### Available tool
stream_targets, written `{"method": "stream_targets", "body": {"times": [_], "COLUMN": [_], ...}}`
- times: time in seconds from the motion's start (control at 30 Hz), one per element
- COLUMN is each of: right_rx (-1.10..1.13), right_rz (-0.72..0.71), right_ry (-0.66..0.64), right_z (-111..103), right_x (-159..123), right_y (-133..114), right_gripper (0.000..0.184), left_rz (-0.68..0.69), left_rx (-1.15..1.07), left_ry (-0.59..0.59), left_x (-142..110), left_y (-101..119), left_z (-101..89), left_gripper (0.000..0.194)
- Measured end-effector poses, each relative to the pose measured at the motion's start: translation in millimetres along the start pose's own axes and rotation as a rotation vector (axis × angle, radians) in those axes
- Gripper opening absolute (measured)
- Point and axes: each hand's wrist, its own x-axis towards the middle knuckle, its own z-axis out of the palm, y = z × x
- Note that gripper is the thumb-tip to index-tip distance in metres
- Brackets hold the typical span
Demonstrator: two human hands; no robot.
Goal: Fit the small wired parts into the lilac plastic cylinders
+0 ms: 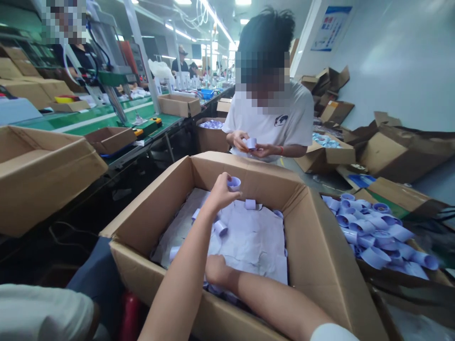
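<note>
My left hand (223, 192) is raised over the far part of a big open cardboard box (320, 246), fingers and thumb closed around a short white plastic cylinder (233, 183) with an open, hollow top. My right hand (215, 271) reaches low into the near side of the box, by the edge of a crumpled white paper sheet (254, 246). Its fingers are hidden, so I cannot see whether it holds anything. On the sheet lie several similar cylinders, among them a tilted one (220, 228) between my hands and another cylinder (250, 204) farther back.
Opposite me, a person in a white shirt (268, 113) holds another cylinder (251, 143). A heap of cylinders (377, 232) fills a box at right. An open carton (46, 175) stands left, near a green conveyor (142, 111). Cardboard boxes (401, 147) pile against the right wall.
</note>
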Motion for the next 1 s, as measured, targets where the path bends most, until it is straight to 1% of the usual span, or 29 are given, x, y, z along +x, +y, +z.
{"method": "stream_targets", "body": {"times": [0.03, 0.1, 0.17, 0.23, 0.27, 0.3, 0.33, 0.37, 0.43, 0.47, 0.5, 0.53, 0.6, 0.67, 0.77, 0.83, 0.9, 0.93, 1.0], "right_rx": [0.036, 0.144, 0.267, 0.394, 0.460, 0.526, 0.594, 0.664, 0.798, 0.859, 0.912, 0.953, 1.049, 1.178, 1.331, 1.351, 1.359, 1.359, 1.341], "right_rz": [0.031, 0.072, 0.094, 0.137, 0.160, 0.182, 0.199, 0.209, 0.207, 0.197, 0.186, 0.176, 0.143, 0.079, -0.016, -0.028, -0.043, -0.059, -0.097], "right_ry": [0.012, 0.064, 0.161, 0.285, 0.353, 0.422, 0.488, 0.549, 0.653, 0.696, 0.731, 0.758, 0.794, 0.795, 0.727, 0.653, 0.588, 0.569, 0.570], "right_z": [-6, -23, -48, -76, -91, -104, -117, -128, -143, -147, -150, -151, -150, -148, -147, -147, -147, -147, -146], "right_x": [-1, -3, -8, -15, -21, -27, -35, -43, -61, -70, -78, -85, -95, -101, -103, -102, -102, -103, -104], "right_y": [3, 17, 39, 65, 78, 91, 102, 112, 126, 130, 131, 132, 129, 125, 121, 121, 122, 122, 124], "right_gripper": [0.025, 0.022, 0.017, 0.011, 0.010, 0.010, 0.010, 0.012, 0.018, 0.021, 0.023, 0.024, 0.027, 0.029, 0.027, 0.026, 0.028, 0.030, 0.032], "left_rz": [-0.010, -0.048, -0.102, -0.144, -0.157, -0.164, -0.166, -0.166, -0.168, -0.166, -0.161, -0.155, -0.143, -0.135, -0.111, -0.120, -0.178, -0.206, -0.241], "left_rx": [-0.026, -0.087, -0.178, -0.307, -0.379, -0.445, -0.494, -0.519, -0.499, -0.468, -0.443, -0.431, -0.448, -0.497, -0.590, -0.667, -0.744, -0.781, -0.847], "left_ry": [0.029, 0.080, 0.112, 0.099, 0.063, 0.003, -0.087, -0.203, -0.465, -0.579, -0.668, -0.733, -0.811, -0.883, -0.986, -1.005, -0.985, -0.965, -0.929], "left_x": [1, 4, 5, 5, 4, 2, 0, -2, -7, -9, -11, -13, -15, -15, -16, -17, -17, -17, -17], "left_y": [-1, -3, -2, 1, 3, 6, 9, 13, 20, 23, 26, 27, 28, 26, 21, 18, 15, 14, 13], "left_z": [-2.2, -6.4, -10.0, -13.5, -15.3, -17.3, -19.2, -21.1, -23.2, -23.0, -21.6, -19.0, -11.4, -2.8, 6.4, 9.0, 10.0, 10.3, 11.0], "left_gripper": [0.039, 0.043, 0.047, 0.048, 0.047, 0.045, 0.042, 0.039, 0.036, 0.038, 0.041, 0.046, 0.053, 0.057, 0.056, 0.057, 0.063, 0.067, 0.071]}}
